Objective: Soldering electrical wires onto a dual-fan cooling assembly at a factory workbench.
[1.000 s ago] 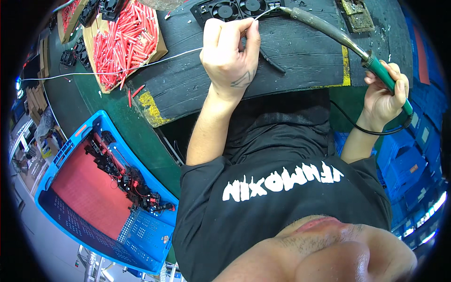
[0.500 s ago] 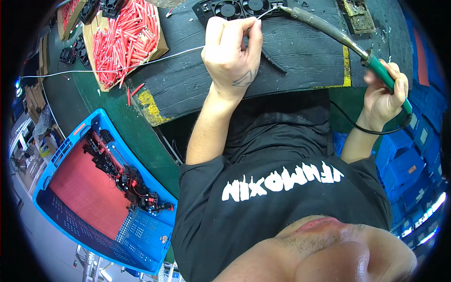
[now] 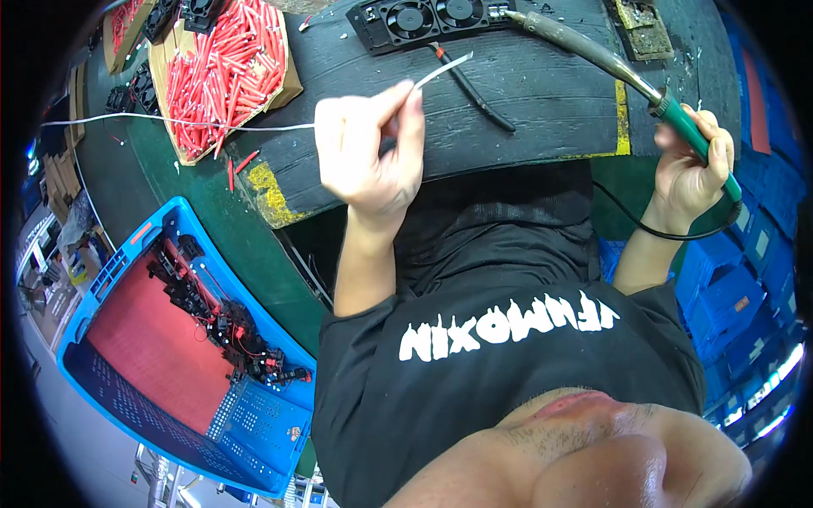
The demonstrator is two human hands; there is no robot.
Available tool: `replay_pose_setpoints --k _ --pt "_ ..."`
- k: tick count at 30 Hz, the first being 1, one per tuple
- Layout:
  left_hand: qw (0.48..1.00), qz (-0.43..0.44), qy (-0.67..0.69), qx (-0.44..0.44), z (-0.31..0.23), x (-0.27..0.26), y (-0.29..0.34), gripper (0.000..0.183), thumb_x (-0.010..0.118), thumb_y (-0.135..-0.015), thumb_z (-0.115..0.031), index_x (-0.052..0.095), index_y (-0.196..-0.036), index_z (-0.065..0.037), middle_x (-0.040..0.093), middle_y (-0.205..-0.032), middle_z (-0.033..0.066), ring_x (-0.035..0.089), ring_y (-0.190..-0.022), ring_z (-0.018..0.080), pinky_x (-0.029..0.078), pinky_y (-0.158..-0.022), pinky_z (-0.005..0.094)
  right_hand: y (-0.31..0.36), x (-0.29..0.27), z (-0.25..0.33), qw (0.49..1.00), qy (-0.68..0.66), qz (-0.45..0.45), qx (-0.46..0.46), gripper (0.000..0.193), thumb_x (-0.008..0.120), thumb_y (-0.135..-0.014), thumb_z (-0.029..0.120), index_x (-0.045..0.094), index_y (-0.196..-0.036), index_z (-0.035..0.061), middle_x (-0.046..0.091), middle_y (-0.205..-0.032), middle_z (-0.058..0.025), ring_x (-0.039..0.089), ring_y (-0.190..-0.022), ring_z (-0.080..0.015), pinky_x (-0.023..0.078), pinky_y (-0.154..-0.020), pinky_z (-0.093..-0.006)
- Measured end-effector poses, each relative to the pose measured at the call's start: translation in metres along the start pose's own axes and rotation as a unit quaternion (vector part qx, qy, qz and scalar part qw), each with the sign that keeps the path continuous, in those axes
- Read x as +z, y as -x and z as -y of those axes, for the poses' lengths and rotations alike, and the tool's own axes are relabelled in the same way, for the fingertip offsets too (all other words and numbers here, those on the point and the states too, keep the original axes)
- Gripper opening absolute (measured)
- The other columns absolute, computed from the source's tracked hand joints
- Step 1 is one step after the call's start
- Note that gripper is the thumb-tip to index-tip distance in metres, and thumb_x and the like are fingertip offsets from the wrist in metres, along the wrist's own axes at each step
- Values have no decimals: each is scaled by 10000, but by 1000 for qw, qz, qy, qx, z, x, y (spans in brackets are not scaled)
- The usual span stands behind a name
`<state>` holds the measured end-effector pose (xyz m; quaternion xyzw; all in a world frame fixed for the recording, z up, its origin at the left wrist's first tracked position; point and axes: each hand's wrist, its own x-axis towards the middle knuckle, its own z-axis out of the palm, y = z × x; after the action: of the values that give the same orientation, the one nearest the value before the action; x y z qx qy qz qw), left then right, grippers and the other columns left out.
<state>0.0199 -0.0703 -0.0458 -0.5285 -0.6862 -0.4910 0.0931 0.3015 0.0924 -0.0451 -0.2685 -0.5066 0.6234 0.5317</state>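
Between the thumb and fingers of my left hand (image 3: 373, 148) is a thin silvery solder wire (image 3: 445, 69). Its free end points up and to the right, and the rest trails off to the left. My right hand (image 3: 696, 169) is closed around the green handle of a soldering iron (image 3: 584, 56). The iron's tip touches, or lies right against, the right end of a black twin-fan unit (image 3: 436, 23) at the far edge of the bench. A short black cable (image 3: 481, 100) with a red band near its upper end lies below the fans.
A cardboard box (image 3: 292, 80) of red sleeved pieces (image 3: 224, 80) stands at the far left, with more black fans beside it. A blue crate (image 3: 182, 207) holds black parts at lower left. A dirty metal tray (image 3: 648, 42) lies at far right. The iron's cord (image 3: 631, 212) loops below my right hand.
My left hand has moved left and toward me, drawing the solder wire's end away from the fan unit. The soldering iron and my right hand have stayed nearly still.
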Motion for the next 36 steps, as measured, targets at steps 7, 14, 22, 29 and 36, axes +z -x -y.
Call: replay_pose_setpoints --k 7,14,22,29,36 --pt "991 50 -123 -33 -19 -56 23 135 725 -738 76 676 -853 26 617 -697 78 490 -611 155 393 -543 262 1 4 3 1000 21 -4 18 271 519 -885 203 654 -923 -29 618 -952 -193 644 -687 -297 555 -611 -337" --pt "988 -19 -148 30 -25 -99 30 181 737 -747 60 661 -910 41 534 -753 96 493 -562 172 395 -479 268 1 3 3 1000 26 -6 16 271 525 -880 206 653 -920 -29 619 -948 -188 644 -685 -291 556 -610 -333" --pt "937 -282 -185 92 -19 -165 -22 156 585 -902 5 487 -804 76 370 -718 61 380 -439 113 324 -371 247 1 0 -2 1000 -10 -23 7 325 496 -894 229 625 -924 -67 630 -921 -233 641 -646 -295 552 -572 -341" --pt "878 -118 -462 43 39 -187 13 163 727 -802 -14 583 -780 58 513 -668 61 488 -572 145 429 -554 264 4 -9 1 994 -67 -61 53 302 530 -890 266 657 -894 -8 641 -958 -206 642 -681 -274 529 -605 -311" --pt "928 -165 -307 -135 92 -200 70 73 666 -838 -6 633 -857 56 639 -825 126 606 -752 184 491 -720 287 4 -3 0 998 24 -51 37 304 541 -886 269 646 -888 -15 643 -957 -205 646 -692 -265 551 -592 -306"
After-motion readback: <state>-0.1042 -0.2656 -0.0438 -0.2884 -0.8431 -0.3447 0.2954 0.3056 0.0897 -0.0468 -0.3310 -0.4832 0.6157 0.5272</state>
